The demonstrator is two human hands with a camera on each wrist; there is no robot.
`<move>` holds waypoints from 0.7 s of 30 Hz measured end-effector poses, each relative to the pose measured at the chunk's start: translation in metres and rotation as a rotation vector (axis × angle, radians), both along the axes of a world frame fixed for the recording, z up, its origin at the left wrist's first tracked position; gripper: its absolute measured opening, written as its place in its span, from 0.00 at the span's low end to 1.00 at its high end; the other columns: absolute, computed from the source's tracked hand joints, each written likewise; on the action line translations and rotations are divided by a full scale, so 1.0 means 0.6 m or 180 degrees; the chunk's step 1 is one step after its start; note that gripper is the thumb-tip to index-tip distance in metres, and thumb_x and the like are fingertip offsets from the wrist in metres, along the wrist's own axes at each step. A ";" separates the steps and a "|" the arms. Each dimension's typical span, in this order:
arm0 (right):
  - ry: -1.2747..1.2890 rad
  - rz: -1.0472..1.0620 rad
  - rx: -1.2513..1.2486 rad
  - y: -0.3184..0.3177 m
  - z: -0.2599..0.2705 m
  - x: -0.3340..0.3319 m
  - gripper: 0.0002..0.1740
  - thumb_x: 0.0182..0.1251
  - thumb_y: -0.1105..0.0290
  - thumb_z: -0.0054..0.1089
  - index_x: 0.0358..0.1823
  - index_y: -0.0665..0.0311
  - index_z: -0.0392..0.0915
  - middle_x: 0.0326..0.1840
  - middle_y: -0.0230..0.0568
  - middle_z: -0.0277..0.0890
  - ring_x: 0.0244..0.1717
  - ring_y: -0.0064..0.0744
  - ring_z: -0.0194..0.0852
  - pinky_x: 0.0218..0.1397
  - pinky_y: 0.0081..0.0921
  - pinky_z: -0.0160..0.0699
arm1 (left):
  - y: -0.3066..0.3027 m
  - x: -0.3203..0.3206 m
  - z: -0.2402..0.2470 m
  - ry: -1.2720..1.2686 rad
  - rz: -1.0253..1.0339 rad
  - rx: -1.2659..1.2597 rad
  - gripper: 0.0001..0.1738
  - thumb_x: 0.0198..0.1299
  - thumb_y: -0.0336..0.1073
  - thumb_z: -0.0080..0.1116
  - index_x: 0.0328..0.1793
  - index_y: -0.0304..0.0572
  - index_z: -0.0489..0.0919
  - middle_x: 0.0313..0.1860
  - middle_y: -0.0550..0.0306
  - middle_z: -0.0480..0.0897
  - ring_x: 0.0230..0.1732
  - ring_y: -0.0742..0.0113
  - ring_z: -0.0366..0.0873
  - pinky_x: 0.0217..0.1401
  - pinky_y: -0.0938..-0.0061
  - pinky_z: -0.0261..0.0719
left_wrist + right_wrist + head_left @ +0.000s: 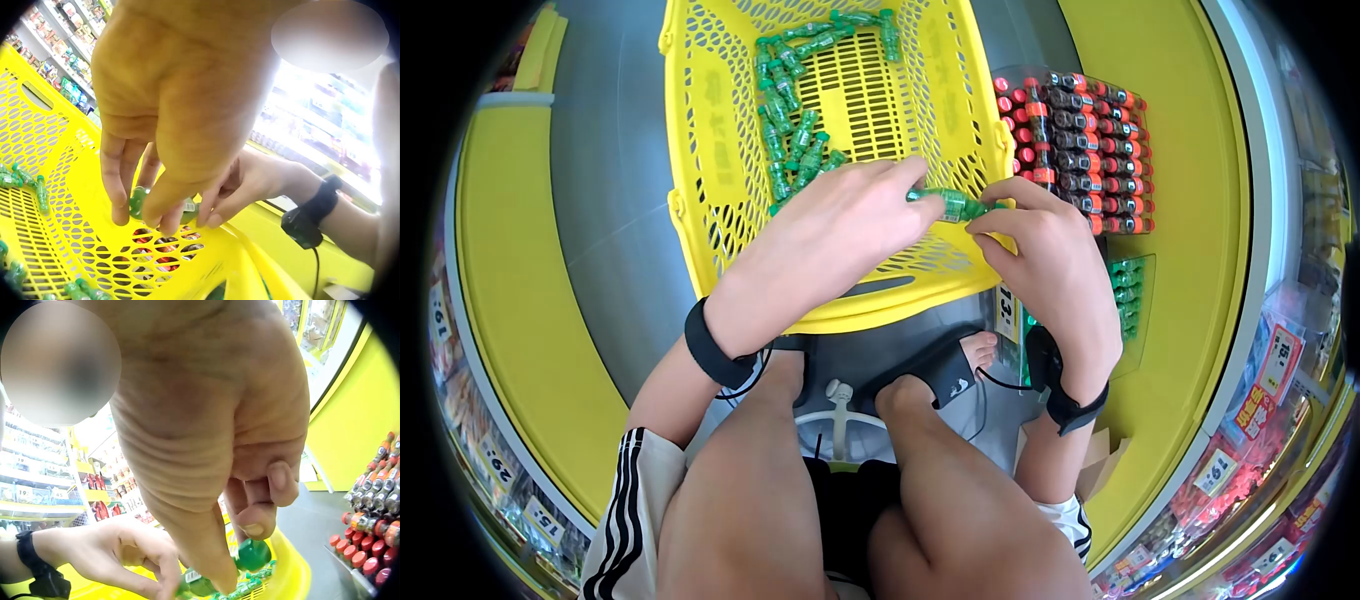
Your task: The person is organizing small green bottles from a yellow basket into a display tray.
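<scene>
A small green bottle [953, 206] with a pale label lies sideways between both hands, over the near right part of a yellow basket [840, 318]. My left hand [840, 225] grips one end of it, fingers bent down around it. The other end is pinched by the thumb and fingers of my right hand [1050, 245]. In the right wrist view a green cap [254, 554] shows below the right fingers. Several similar green bottles [778, 110] lie along the basket's left and far sides, on its slotted floor.
Right of the basket stands a stack of dark bottles with red caps [1100, 150]. Nearer, more green bottles [1128, 290] sit beside a price tag [1007, 312]. Yellow ledges [515, 250] and stocked shelves flank the grey floor. An open cardboard box [1103, 462] lies near the right elbow.
</scene>
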State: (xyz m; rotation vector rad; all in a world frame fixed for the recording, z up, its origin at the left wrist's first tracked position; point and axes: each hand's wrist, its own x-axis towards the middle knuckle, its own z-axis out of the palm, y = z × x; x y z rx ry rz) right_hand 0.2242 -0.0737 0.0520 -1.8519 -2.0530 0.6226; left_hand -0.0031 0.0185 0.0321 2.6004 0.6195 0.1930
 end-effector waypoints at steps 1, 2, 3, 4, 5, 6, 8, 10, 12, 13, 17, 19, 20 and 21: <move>0.0003 -0.0038 -0.0015 -0.013 0.004 0.005 0.04 0.65 0.78 0.70 0.39 0.67 0.91 0.47 0.45 0.86 0.42 0.52 0.89 0.48 0.45 0.89 | -0.005 0.005 0.004 0.0003 -0.0038 -0.0015 0.17 0.61 0.20 0.61 0.57 0.37 0.83 0.57 0.47 0.83 0.53 0.38 0.86 0.56 0.53 0.89; 0.0274 -0.0178 -0.0138 -0.023 0.010 0.010 0.06 0.64 0.78 0.71 0.42 0.66 0.89 0.47 0.44 0.85 0.40 0.49 0.89 0.46 0.43 0.88 | -0.008 0.009 0.010 -0.0067 0.0024 -0.0105 0.17 0.62 0.20 0.61 0.58 0.37 0.81 0.57 0.46 0.84 0.54 0.38 0.86 0.55 0.53 0.89; 0.0539 -0.0319 -0.0249 -0.033 0.018 0.015 0.09 0.64 0.79 0.72 0.45 0.65 0.88 0.47 0.42 0.85 0.38 0.47 0.88 0.45 0.41 0.88 | -0.010 0.014 0.013 -0.0143 0.0085 -0.0188 0.17 0.64 0.21 0.61 0.59 0.38 0.79 0.57 0.46 0.84 0.54 0.38 0.86 0.55 0.53 0.89; 0.0686 -0.0564 -0.0423 -0.044 0.028 0.017 0.14 0.64 0.81 0.74 0.49 0.64 0.83 0.45 0.41 0.84 0.35 0.42 0.85 0.43 0.38 0.86 | -0.013 0.019 0.014 -0.0225 0.0121 -0.0187 0.17 0.66 0.22 0.60 0.59 0.39 0.76 0.57 0.46 0.85 0.56 0.39 0.86 0.55 0.54 0.88; 0.0681 -0.0608 -0.0419 -0.056 0.026 0.023 0.14 0.64 0.81 0.74 0.49 0.64 0.83 0.45 0.41 0.84 0.35 0.42 0.85 0.43 0.38 0.86 | -0.016 0.025 0.021 -0.0232 0.0077 -0.0190 0.17 0.66 0.22 0.60 0.59 0.39 0.76 0.57 0.46 0.85 0.56 0.39 0.86 0.55 0.54 0.88; 0.0767 -0.0639 -0.0275 -0.069 0.022 0.029 0.14 0.65 0.81 0.75 0.50 0.64 0.83 0.44 0.41 0.83 0.35 0.41 0.84 0.42 0.37 0.86 | -0.019 0.031 0.033 -0.0242 0.0079 -0.0327 0.15 0.67 0.22 0.60 0.59 0.39 0.76 0.57 0.45 0.85 0.56 0.38 0.86 0.56 0.54 0.88; 0.0882 -0.0687 0.0039 -0.092 0.011 0.041 0.15 0.66 0.81 0.77 0.50 0.64 0.82 0.44 0.42 0.83 0.34 0.40 0.83 0.42 0.37 0.85 | -0.033 0.047 0.041 -0.0388 0.0088 -0.0286 0.13 0.68 0.22 0.60 0.58 0.38 0.77 0.56 0.45 0.87 0.56 0.39 0.87 0.56 0.53 0.88; 0.0861 -0.0794 0.0124 -0.111 0.005 0.050 0.15 0.66 0.81 0.77 0.50 0.64 0.81 0.44 0.42 0.84 0.35 0.40 0.84 0.42 0.37 0.85 | -0.043 0.065 0.050 -0.0454 0.0000 -0.0284 0.14 0.68 0.22 0.61 0.58 0.38 0.78 0.56 0.45 0.87 0.57 0.40 0.87 0.56 0.54 0.89; 0.0843 -0.0951 0.0130 -0.135 -0.002 0.061 0.16 0.66 0.82 0.77 0.52 0.66 0.82 0.46 0.42 0.86 0.37 0.40 0.86 0.43 0.36 0.86 | -0.055 0.082 0.053 -0.0468 -0.0125 -0.0225 0.18 0.65 0.22 0.65 0.61 0.37 0.83 0.57 0.47 0.87 0.57 0.45 0.89 0.56 0.57 0.90; 0.0842 -0.0991 0.0130 -0.147 0.001 0.064 0.16 0.66 0.82 0.77 0.52 0.66 0.82 0.46 0.42 0.86 0.37 0.40 0.86 0.43 0.36 0.86 | -0.062 0.091 0.053 -0.0467 -0.0164 -0.0234 0.18 0.65 0.22 0.65 0.61 0.37 0.83 0.57 0.47 0.87 0.57 0.45 0.89 0.56 0.57 0.90; 0.0759 -0.1262 0.0200 -0.196 -0.004 0.085 0.21 0.66 0.82 0.77 0.59 0.64 0.85 0.49 0.43 0.88 0.39 0.40 0.87 0.44 0.35 0.87 | -0.090 0.132 0.043 -0.0520 -0.0438 0.0032 0.23 0.64 0.23 0.64 0.67 0.34 0.85 0.58 0.50 0.85 0.56 0.51 0.88 0.56 0.62 0.90; 0.0723 -0.1405 0.0124 -0.223 -0.006 0.095 0.21 0.66 0.81 0.78 0.60 0.64 0.87 0.50 0.43 0.88 0.39 0.39 0.87 0.44 0.34 0.87 | -0.097 0.155 0.047 -0.0296 -0.0752 -0.0007 0.23 0.64 0.23 0.61 0.67 0.31 0.84 0.59 0.49 0.83 0.57 0.52 0.87 0.57 0.63 0.90; 0.0676 -0.1480 0.0124 -0.235 -0.008 0.100 0.22 0.66 0.81 0.78 0.61 0.64 0.88 0.50 0.43 0.89 0.39 0.39 0.87 0.44 0.33 0.88 | -0.100 0.165 0.049 -0.0077 -0.0885 -0.0035 0.25 0.63 0.24 0.61 0.68 0.31 0.83 0.60 0.49 0.81 0.61 0.53 0.85 0.60 0.64 0.89; 0.0643 -0.1519 0.0071 -0.249 -0.008 0.104 0.21 0.67 0.80 0.78 0.62 0.64 0.88 0.51 0.43 0.89 0.40 0.38 0.88 0.44 0.33 0.88 | -0.103 0.177 0.050 0.0048 -0.0982 -0.0104 0.27 0.63 0.24 0.60 0.71 0.32 0.81 0.62 0.49 0.81 0.65 0.52 0.84 0.63 0.64 0.88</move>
